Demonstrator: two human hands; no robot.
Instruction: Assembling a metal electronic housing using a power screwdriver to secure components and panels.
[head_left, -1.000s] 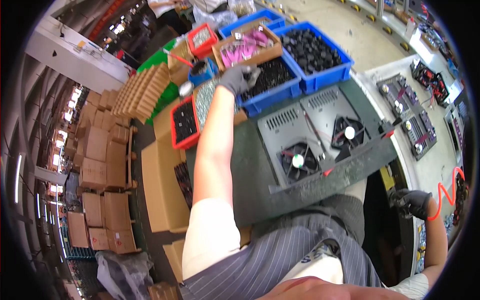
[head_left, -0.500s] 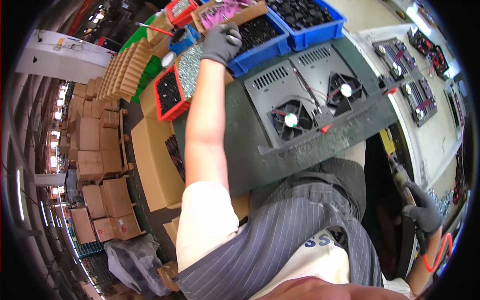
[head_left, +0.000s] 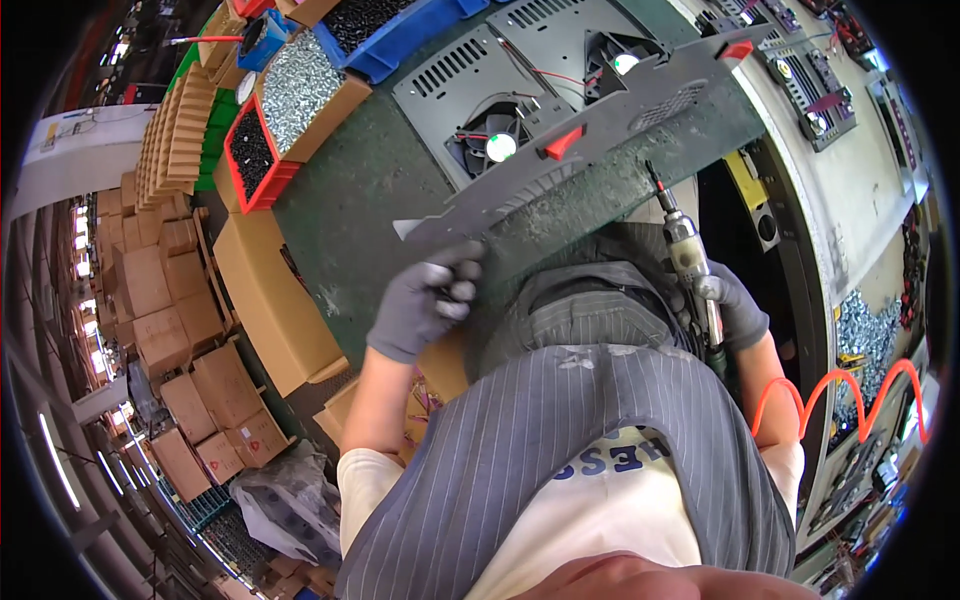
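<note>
My left hand (head_left: 425, 305), in a grey glove, is closed at the near edge of the green bench (head_left: 370, 190), just under the left end of a long grey metal panel (head_left: 590, 130) with red clips; whether it holds small parts I cannot tell. My right hand (head_left: 725, 305), also gloved, grips a pneumatic screwdriver (head_left: 685, 250) whose bit points up toward the panel's front edge. Behind the panel lies a grey metal plate with two fans (head_left: 500, 145).
A cardboard box of silver screws (head_left: 300, 85) and a red bin of black parts (head_left: 250, 150) stand at the bench's left end, a blue bin (head_left: 385, 35) behind them. Cardboard boxes (head_left: 170, 310) are stacked on the floor at left. An orange coiled air hose (head_left: 840, 390) hangs at right.
My left hand has come back from the bins at the far left to the panel's near-left end. My right hand has risen from low at my side, bringing the screwdriver up to the bench edge.
</note>
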